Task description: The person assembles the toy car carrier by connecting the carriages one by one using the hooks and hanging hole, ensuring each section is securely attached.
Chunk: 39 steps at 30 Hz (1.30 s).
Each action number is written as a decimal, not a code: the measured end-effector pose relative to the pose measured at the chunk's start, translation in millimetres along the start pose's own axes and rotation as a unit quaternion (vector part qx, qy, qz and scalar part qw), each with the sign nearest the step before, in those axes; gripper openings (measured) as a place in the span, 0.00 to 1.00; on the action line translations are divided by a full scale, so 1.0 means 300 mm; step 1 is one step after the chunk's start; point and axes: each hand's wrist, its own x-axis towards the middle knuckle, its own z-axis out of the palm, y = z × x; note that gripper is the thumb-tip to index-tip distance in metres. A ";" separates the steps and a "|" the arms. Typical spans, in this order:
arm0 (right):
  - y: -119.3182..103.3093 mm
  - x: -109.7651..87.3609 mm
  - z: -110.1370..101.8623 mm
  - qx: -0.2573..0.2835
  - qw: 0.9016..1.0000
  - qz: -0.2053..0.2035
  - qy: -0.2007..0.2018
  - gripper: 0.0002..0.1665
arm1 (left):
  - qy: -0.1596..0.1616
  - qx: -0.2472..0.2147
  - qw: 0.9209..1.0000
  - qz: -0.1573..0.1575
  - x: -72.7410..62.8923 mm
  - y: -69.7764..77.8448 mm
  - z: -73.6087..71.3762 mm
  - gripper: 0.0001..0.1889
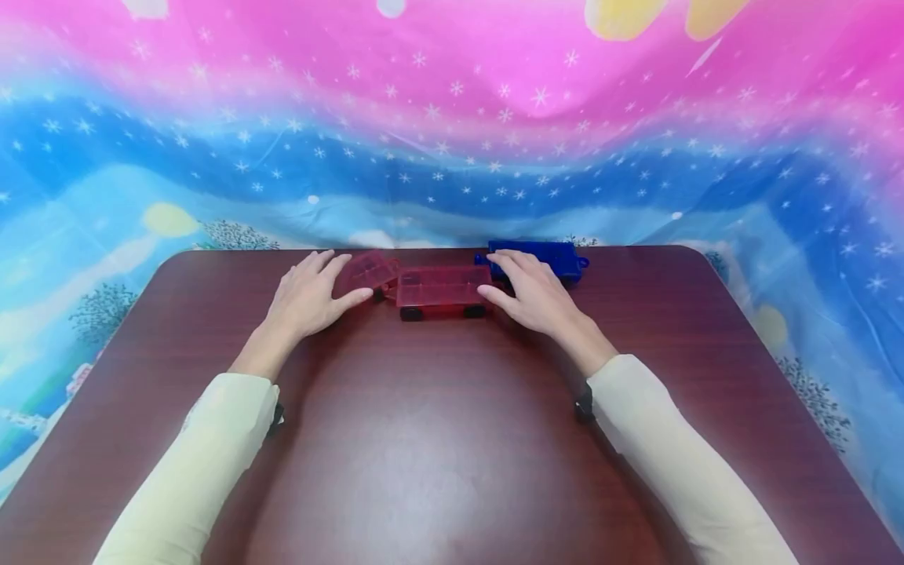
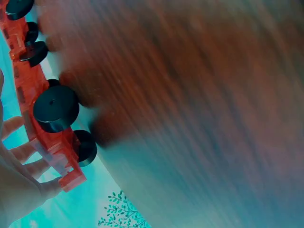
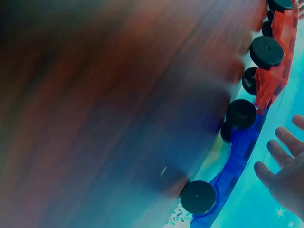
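A translucent red toy wagon [image 1: 443, 286] stands on black wheels near the table's far edge. At its left, a second red wagon [image 1: 373, 271] sits angled, joined end to end with it. My left hand [image 1: 305, 297] is at that wagon's outer end, thumb and fingers spread about it; the left wrist view shows the fingers [image 2: 35, 166] along its side. A blue toy wagon [image 1: 540, 259] stands behind and right of the middle one. My right hand [image 1: 535, 294], fingers spread, overlaps both in the head view; in the right wrist view it is beside the blue wagon, apart from it.
The brown wooden table [image 1: 424, 439] has rounded far corners. Right behind its far edge hangs a pink and blue cloth [image 1: 452, 157] printed with snowflakes. The wagons stand close to that edge.
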 end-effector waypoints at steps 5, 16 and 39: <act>-0.033 0.025 0.011 -0.016 1.000 -0.017 -0.020 0.43 | -0.001 0.013 1.000 -0.001 -0.004 -0.004 0.009 0.50; -0.081 0.070 0.010 -0.040 0.997 -0.036 -0.047 0.44 | -0.001 0.018 1.000 0.001 0.003 0.000 0.003 0.49; -0.121 0.133 0.101 -0.142 0.983 -0.074 -0.087 0.51 | -0.032 0.068 0.997 -0.002 0.021 0.026 0.036 0.51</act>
